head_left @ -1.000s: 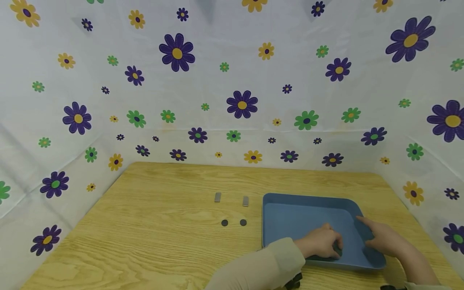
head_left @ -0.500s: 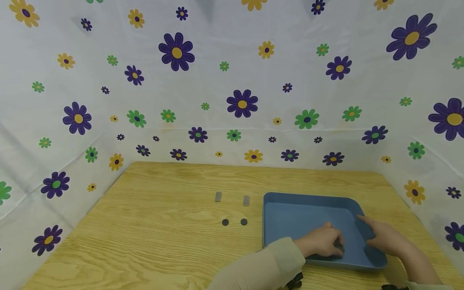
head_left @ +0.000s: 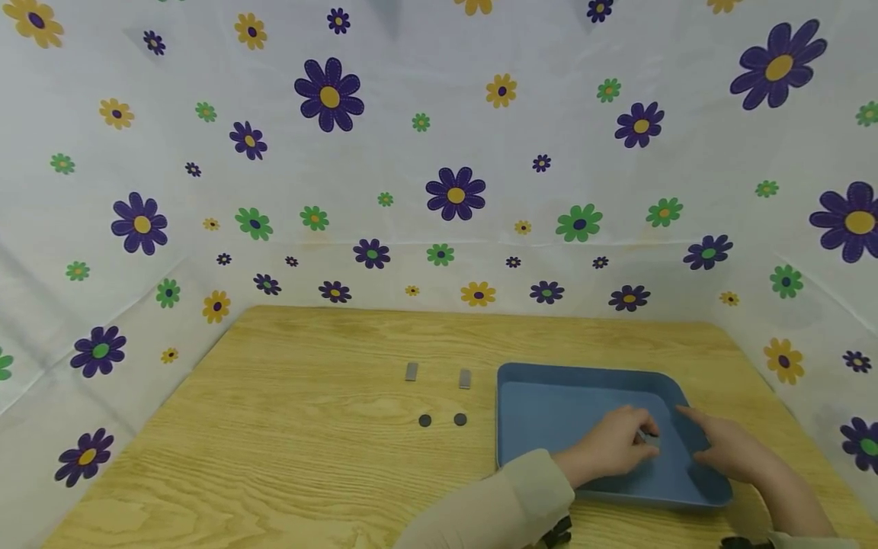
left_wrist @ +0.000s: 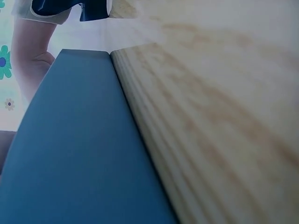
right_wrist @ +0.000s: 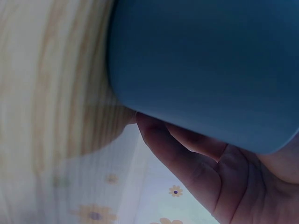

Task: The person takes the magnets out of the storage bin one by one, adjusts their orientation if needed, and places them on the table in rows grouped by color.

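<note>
In the head view, my left hand [head_left: 610, 446] is over the front right part of a blue tray [head_left: 569, 415]. Its thumb and forefinger pinch a small greyish piece [head_left: 648, 438], mostly covered by the fingers; I cannot tell its kind. My right hand [head_left: 732, 451] grips the tray's right rim, with thumb and forefinger spread along it. The right wrist view shows fingers [right_wrist: 173, 156] of that hand against the outside of the tray wall [right_wrist: 201, 79]. In the left wrist view the tray wall [left_wrist: 88, 140] hides the left hand.
Left of the tray, two grey rectangular pieces [head_left: 411, 371] lie on the wooden table [head_left: 309, 435], with two dark round discs [head_left: 425, 420] nearer the front. A white cloth with flowers [head_left: 384, 168] encloses the back and sides.
My left hand has lifted slightly and moved away from the tray's front wall, and the greyish piece now shows between its fingertips. The right hand stays at the rim.
</note>
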A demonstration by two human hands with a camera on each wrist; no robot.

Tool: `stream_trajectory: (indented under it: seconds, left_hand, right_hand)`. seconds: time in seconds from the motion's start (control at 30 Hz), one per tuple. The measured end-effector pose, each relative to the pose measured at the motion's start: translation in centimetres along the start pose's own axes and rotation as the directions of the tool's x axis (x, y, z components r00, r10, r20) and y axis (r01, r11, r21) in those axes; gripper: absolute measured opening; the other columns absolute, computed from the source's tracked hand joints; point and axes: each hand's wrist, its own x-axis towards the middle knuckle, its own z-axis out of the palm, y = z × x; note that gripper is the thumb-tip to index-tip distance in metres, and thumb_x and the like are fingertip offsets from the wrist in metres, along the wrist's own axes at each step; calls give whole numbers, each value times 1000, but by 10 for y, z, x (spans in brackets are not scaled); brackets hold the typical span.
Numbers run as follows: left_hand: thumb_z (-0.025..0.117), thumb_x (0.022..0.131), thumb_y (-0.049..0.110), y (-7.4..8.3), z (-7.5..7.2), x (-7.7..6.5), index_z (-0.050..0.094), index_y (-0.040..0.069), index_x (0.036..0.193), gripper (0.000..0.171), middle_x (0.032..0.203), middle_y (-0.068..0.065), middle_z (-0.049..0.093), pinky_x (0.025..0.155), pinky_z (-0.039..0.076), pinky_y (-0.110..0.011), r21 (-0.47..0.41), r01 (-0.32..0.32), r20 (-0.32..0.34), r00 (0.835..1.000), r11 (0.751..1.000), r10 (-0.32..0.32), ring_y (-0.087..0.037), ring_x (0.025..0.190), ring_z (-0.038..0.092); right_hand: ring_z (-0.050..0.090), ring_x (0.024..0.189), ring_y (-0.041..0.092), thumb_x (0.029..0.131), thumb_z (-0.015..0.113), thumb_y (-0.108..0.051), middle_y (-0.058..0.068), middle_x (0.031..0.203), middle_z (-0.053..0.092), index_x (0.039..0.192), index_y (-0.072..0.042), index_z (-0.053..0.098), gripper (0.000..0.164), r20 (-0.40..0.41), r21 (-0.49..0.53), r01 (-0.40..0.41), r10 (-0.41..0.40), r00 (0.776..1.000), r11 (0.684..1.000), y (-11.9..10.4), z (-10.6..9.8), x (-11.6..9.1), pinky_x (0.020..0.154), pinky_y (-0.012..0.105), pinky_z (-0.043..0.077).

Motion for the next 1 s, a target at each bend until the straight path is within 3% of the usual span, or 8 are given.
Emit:
stream_trajectory:
  seconds: [0.07, 0.17, 0.33, 0.5, 0.63, 0.7, 0.87, 1.0]
  left_hand:
    - [59, 85, 18, 2, -1, -1, 56, 13, 104, 19, 95, 8, 49, 60, 38, -7, -3, -10, -21, 1000, 1000, 10, 6, 74, 49]
    - [59, 85, 19, 4, -4, -4, 56, 14, 103, 19, 95, 9, 49, 60, 37, -5, 10, -46, -49, 998, 999, 46, 7, 74, 48]
    - [60, 85, 18, 1, -12, -21, 57, 12, 102, 18, 96, 9, 51, 62, 37, -4, 1, -77, -44, 996, 997, 77, 7, 74, 49]
    - [59, 85, 19, 0, -30, -42, 57, 12, 103, 19, 99, 9, 51, 64, 38, -5, -23, -87, -10, 996, 996, 86, 7, 76, 49]
    - [59, 85, 19, -5, -49, -60, 57, 11, 103, 20, 101, 7, 52, 66, 38, -6, -26, -89, -10, 996, 996, 89, 6, 79, 50]
    - [58, 85, 18, -10, -59, -71, 57, 12, 103, 19, 101, 7, 52, 65, 40, -8, -34, -73, -24, 997, 997, 72, 5, 80, 50]
    - [59, 85, 17, -40, -84, -102, 56, 10, 100, 17, 99, 3, 51, 63, 42, -13, -59, -55, -118, 992, 997, 48, 0, 81, 52]
    - [59, 85, 15, -68, -102, -127, 56, 7, 101, 18, 99, 0, 53, 65, 44, -17, -79, -8, -199, 980, 997, -8, -7, 83, 54]
  right_hand:
    - [36, 49, 16, 70, 61, 7, 15, 83, 56, 124, 21, 28, 65, -4, -1, -4, 4, 1000, 1000, -1, 0, 0, 52, 32, 33]
    - [40, 55, 18, 69, 62, 6, 23, 86, 56, 123, 21, 29, 65, -19, -30, 9, -9, 1000, 1000, -3, 0, 2, 53, 32, 34]
    - [36, 49, 15, 68, 61, 5, 25, 88, 56, 126, 18, 29, 67, -12, 7, 3, -3, 1000, 1000, -6, 3, 4, 49, 31, 34]
    - [36, 50, 15, 68, 59, 7, 40, 108, 43, 126, 19, 28, 66, -20, 15, 5, -4, 1000, 1000, -6, 1, 4, 49, 31, 34]
    - [34, 46, 14, 69, 59, 8, 34, 100, 48, 126, 19, 26, 67, -21, 15, -16, 16, 1000, 1000, -4, -1, 3, 46, 29, 34]
    - [31, 44, 13, 68, 59, 8, 28, 94, 51, 126, 19, 27, 67, -25, 17, -21, 22, 999, 1000, -4, 0, 2, 44, 28, 33]
    - [36, 49, 15, 68, 60, 7, 33, 98, 50, 125, 20, 28, 66, -32, -12, -10, 10, 999, 1000, -3, 1, 2, 48, 30, 34]
    - [47, 64, 23, 67, 62, 6, 40, 107, 45, 123, 20, 30, 66, -25, -40, -1, 0, 1000, 999, -1, 0, 2, 55, 34, 36]
